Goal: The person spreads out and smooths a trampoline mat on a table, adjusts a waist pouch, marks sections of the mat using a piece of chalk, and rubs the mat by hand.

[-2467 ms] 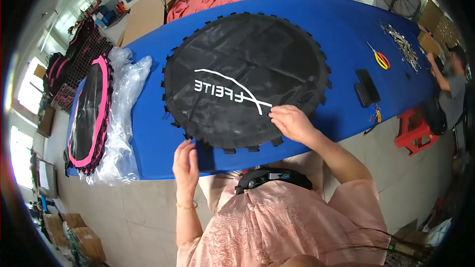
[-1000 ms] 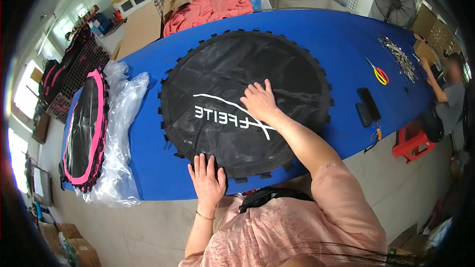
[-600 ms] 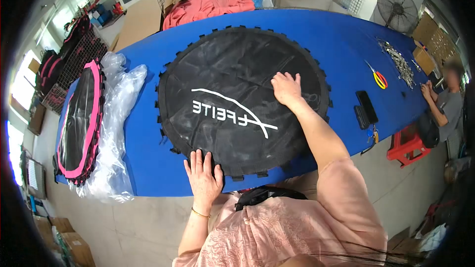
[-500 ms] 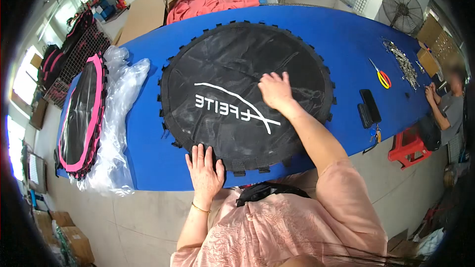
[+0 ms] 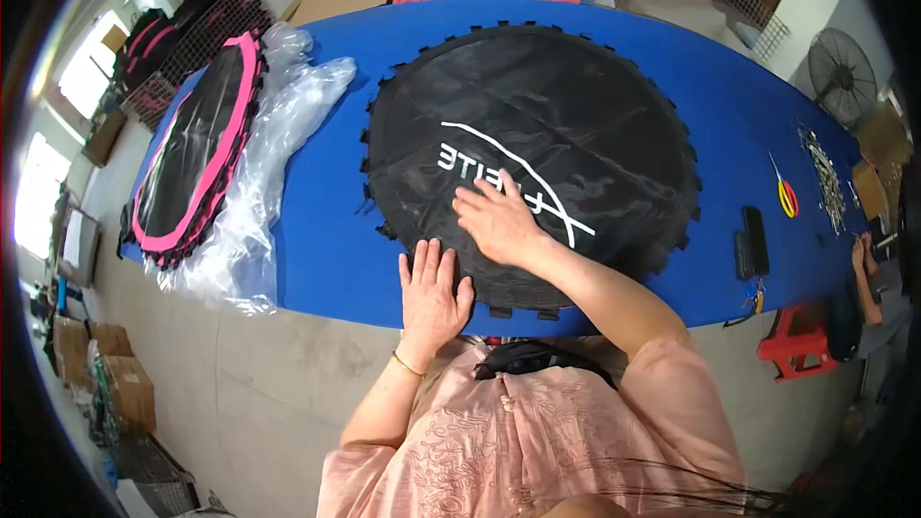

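Note:
A round black trampoline mat (image 5: 537,86) with loops around its rim and white lettering lies flat on the blue table (image 5: 321,230). My left hand (image 5: 434,293) rests on the near left edge of the mat, fingers extended and pointing away from me. Across the mat's lower middle lies my right hand (image 5: 499,221), fingers spread, covering part of the lettering. Neither hand grasps anything.
At left lie a pink-rimmed black mat (image 5: 235,134) and clear plastic wrap (image 5: 259,192). To the right are scissors (image 5: 787,197), a black case (image 5: 753,240), keys (image 5: 759,297) and a metal hardware pile (image 5: 825,177). A co-worker's hands (image 5: 863,254) are beyond, near a red stool (image 5: 796,345).
My right hand has slid across the mat toward my left hand, now over the lettering. My left hand stays at the near edge. The camera view has shifted.

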Available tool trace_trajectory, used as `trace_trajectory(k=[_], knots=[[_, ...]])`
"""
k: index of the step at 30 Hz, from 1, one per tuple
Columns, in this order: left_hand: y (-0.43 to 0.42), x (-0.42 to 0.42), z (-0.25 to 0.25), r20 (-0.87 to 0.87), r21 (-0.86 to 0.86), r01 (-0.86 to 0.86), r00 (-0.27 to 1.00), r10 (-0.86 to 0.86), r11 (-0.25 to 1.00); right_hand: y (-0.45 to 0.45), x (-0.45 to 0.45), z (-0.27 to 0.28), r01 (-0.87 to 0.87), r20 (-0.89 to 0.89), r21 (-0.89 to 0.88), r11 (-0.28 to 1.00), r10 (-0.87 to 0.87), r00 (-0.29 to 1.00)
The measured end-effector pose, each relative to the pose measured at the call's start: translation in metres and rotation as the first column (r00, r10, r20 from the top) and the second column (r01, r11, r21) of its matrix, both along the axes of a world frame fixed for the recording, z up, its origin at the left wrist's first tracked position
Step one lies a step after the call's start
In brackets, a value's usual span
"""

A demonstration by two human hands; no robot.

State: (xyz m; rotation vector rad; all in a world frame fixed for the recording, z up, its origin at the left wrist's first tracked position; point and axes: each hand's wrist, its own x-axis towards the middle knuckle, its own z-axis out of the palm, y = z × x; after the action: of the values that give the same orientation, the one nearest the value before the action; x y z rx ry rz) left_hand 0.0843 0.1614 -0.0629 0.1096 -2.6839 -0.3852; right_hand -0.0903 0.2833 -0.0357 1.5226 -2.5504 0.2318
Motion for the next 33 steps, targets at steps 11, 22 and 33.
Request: trace_trajectory(k=[11,22,33], knots=[[0.001,0.001,0.003,0.027,0.071,-0.061,0.998,0.059,0.996,-0.031,0.0,-0.008,-0.184,-0.008,0.075,0.98,0.185,0.983],[0.0,0.001,-0.002,0.02,0.07,-0.09,0.996,0.089,0.993,-0.082,-0.012,0.0,-0.154,0.006,0.03,0.988,0.154,0.988],[-0.003,0.0,0.0,0.025,0.128,-0.052,0.998,0.049,0.99,0.016,0.026,0.014,-0.325,0.079,-0.046,0.945,0.328,0.942]])
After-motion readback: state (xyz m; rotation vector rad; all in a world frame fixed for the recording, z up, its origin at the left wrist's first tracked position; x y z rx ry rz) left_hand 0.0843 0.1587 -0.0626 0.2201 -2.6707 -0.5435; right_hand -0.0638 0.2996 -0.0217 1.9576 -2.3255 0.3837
